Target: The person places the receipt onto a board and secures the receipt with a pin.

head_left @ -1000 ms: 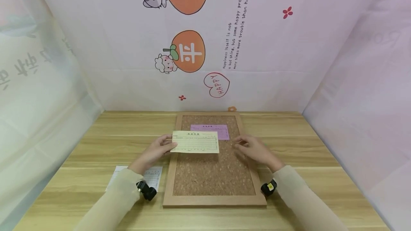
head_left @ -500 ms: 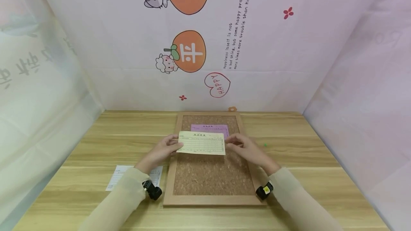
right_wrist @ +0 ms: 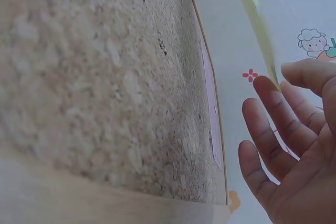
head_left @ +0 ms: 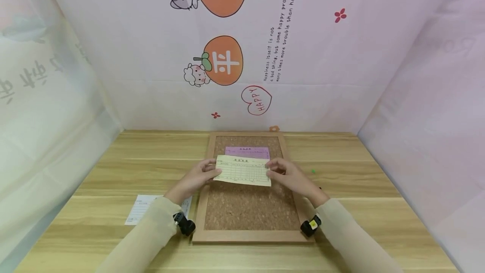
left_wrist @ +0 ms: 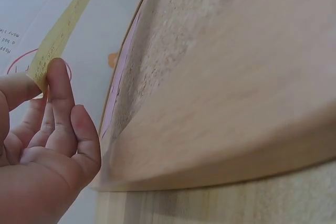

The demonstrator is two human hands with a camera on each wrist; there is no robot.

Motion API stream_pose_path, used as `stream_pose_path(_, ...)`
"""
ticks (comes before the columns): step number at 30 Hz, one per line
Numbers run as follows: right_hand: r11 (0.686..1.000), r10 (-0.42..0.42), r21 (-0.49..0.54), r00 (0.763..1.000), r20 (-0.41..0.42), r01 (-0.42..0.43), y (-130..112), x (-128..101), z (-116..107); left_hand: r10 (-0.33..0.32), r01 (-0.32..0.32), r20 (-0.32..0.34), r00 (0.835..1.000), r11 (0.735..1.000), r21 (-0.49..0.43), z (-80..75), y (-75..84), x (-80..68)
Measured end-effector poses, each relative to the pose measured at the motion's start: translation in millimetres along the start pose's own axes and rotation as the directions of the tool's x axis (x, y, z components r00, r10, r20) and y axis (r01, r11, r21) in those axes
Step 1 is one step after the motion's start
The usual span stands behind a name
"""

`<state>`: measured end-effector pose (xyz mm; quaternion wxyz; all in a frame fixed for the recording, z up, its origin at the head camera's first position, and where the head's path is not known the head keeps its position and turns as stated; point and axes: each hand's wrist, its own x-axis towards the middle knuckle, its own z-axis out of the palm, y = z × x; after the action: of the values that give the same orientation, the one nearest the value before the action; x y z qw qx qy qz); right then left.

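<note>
Head view, by size. Wooden table: bears all items. Cork board, wood-framed, flat at table centre; pink slip lies on its far part. Yellow form: held over the board's upper middle, just in front of the pink slip. Left hand: thumb and forefinger pinch the form's left edge. Right hand: fingertips grasp its right edge, other fingers extended. White sheet: on table, left of board.

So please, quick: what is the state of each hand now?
Left hand: pinches the left end of the yellow slip.
Right hand: pinches the slip's right end.
</note>
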<state>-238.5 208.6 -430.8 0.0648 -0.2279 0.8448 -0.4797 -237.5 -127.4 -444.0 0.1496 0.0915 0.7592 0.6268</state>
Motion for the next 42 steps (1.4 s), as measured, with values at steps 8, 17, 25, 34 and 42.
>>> stream_pose_path(8, 1.0, 0.013, 0.022, 1.0, -0.009, -0.013, -2, 0, -2, 0.027, -0.025, -0.051, 0.998, 0.999, 0.044, 3.4, 0.9, 3.1)
stream_pose_path(17, 1.0, 0.021, 0.01, 1.0, -0.017, -0.021, 1, 0, -2, 0.107, -0.098, -0.066, 0.992, 0.987, 0.129, 5.4, 4.3, 4.8)
stream_pose_path(25, 0.999, 0.006, -0.037, 1.0, -0.002, -0.006, -13, -4, -3, 0.115, -0.115, 0.018, 0.993, 0.958, 0.261, 2.3, 7.1, 6.0)
stream_pose_path(34, 0.997, 0.019, -0.081, 0.998, 0.055, -0.014, 0, -3, -3, 0.08, -0.106, 0.09, 0.993, 0.934, 0.341, -2.2, 12.2, 8.5)
stream_pose_path(42, 0.991, 0.024, -0.133, 0.994, 0.102, -0.01, 6, 1, -6, 0.025, -0.062, 0.114, 0.993, 0.941, 0.333, -0.9, 16.6, 12.4)
